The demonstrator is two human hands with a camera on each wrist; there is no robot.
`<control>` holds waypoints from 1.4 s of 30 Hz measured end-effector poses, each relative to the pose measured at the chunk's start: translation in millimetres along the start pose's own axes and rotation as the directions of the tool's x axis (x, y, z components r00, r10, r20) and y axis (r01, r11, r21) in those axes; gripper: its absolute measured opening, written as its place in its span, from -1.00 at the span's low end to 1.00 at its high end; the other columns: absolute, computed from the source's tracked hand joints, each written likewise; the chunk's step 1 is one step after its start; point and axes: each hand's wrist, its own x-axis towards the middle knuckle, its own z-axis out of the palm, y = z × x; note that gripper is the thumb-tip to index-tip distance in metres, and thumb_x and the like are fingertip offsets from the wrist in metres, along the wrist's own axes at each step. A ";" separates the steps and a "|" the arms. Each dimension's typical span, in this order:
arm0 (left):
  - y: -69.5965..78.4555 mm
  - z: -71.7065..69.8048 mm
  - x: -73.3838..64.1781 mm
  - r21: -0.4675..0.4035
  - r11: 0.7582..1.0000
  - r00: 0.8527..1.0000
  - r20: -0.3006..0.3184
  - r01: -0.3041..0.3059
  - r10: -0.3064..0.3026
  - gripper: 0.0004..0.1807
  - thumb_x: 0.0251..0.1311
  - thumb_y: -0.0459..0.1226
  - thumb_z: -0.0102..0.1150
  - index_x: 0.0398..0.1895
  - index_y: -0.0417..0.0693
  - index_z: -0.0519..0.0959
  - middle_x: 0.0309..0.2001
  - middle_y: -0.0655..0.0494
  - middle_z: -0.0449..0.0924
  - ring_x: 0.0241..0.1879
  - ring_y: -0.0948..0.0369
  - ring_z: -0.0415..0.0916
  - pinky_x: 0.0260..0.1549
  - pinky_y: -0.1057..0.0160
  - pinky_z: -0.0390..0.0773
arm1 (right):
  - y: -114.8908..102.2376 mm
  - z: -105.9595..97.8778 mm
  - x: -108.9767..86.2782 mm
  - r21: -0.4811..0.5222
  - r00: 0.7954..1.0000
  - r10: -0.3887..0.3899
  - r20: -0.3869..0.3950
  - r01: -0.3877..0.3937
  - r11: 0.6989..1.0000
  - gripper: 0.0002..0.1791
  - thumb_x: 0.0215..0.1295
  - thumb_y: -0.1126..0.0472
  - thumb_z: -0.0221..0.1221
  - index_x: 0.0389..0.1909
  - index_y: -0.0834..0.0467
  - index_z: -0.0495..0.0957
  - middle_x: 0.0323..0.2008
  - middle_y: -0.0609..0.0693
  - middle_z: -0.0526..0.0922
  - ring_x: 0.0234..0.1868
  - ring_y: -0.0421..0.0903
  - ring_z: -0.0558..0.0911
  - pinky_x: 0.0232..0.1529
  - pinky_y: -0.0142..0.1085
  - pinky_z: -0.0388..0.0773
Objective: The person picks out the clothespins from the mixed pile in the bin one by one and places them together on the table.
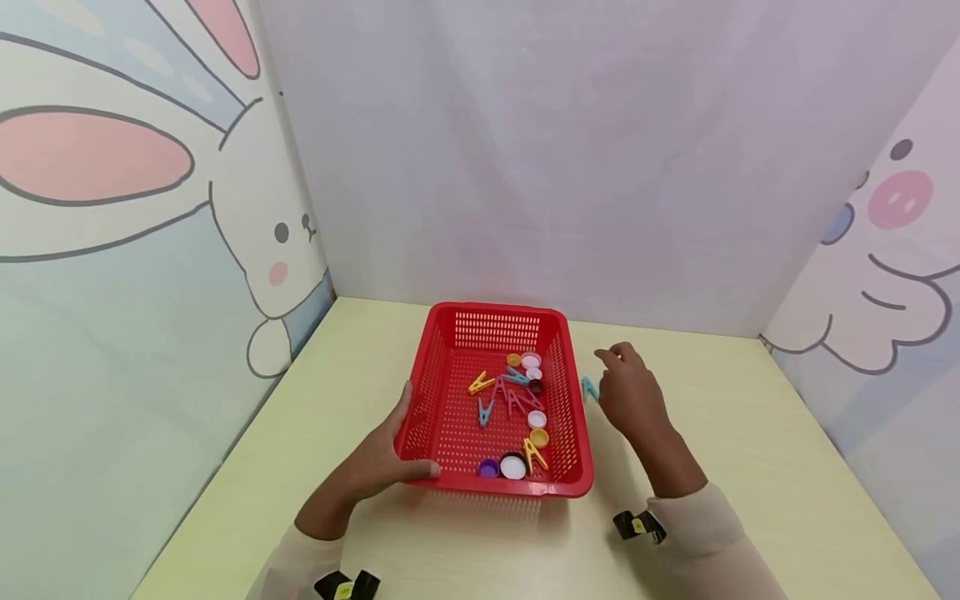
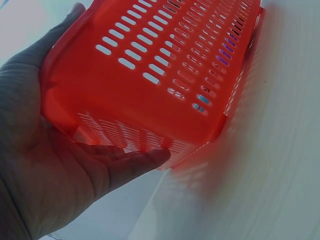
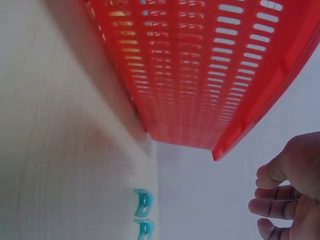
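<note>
A red plastic basket (image 1: 467, 417) with slotted walls stands on the table, holding clothespins and bottle caps. My left hand (image 1: 378, 461) grips its near left corner, thumb over the rim and fingers along the outer wall, as the left wrist view (image 2: 55, 175) also shows. To the right of the basket, my right hand (image 1: 636, 396) hovers with loosely bent fingers and nothing between them. Next to it a teal clothespin (image 1: 589, 389) lies on the table; in the right wrist view the clothespin (image 3: 143, 204) is below and left of the fingers.
Inside the basket lie a yellow clothespin (image 1: 534, 454), a blue clothespin (image 1: 485, 412), several pink ones, a purple cap (image 1: 488, 468) and a white cap (image 1: 513, 467). Pale walls with cartoon animals enclose the light table (image 1: 712, 400) at the back and sides.
</note>
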 end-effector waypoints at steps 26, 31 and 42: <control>0.9 0.1 -0.3 0.005 1.000 1.000 -0.016 0.008 -0.008 0.55 0.05 -0.03 0.65 0.83 0.20 -0.40 0.63 -0.23 0.21 0.45 -0.17 0.42 0.11 -0.09 0.83 | -77.7 14.5 19.5 -0.069 0.807 -0.271 0.524 0.358 0.931 -0.39 0.07 0.13 0.67 0.21 0.04 0.79 0.30 0.01 0.72 0.37 0.08 0.57 0.35 0.23 0.54; 1.2 -0.2 1.3 0.001 1.000 1.000 -0.010 0.005 -0.005 0.54 0.06 -0.02 0.66 0.83 0.22 -0.40 0.63 -0.22 0.21 0.44 -0.17 0.42 0.11 -0.10 0.83 | -84.7 22.3 21.0 -0.089 0.741 -0.255 0.621 0.391 0.916 -0.32 0.03 0.15 0.67 0.26 0.00 0.77 0.38 -0.03 0.69 0.46 0.09 0.52 0.43 0.23 0.48; 0.8 0.3 -0.1 0.008 1.000 1.000 -0.012 0.007 -0.007 0.54 0.06 -0.01 0.66 0.83 0.20 -0.40 0.62 -0.23 0.22 0.43 -0.16 0.44 0.12 -0.09 0.82 | -92.9 33.1 24.9 -0.066 0.634 -0.310 0.708 0.496 0.866 -0.30 0.05 0.16 0.66 0.30 -0.04 0.75 0.39 -0.09 0.70 0.58 0.07 0.46 0.52 0.23 0.44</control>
